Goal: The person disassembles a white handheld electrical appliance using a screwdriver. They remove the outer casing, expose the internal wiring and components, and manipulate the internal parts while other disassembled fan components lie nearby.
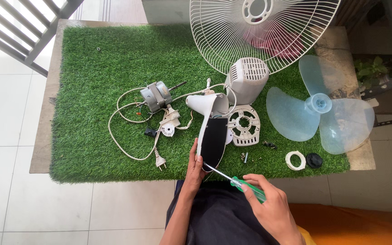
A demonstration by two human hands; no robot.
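- Left hand [195, 169] grips the lower edge of the white fan stand [210, 131], at the table's [41, 136] near edge.
- Right hand [271, 206] is closed around a green screwdriver [237, 181], tip at the stand's base.
- Motor [156, 96] lies well left.

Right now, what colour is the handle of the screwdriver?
The screwdriver handle in the right hand is translucent green; head view.

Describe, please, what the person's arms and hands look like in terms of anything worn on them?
Both forearms are bare, with no sleeves in view. The left hand and right hand wear no gloves, and no rings, watch or bracelets show on the fingers or wrists.
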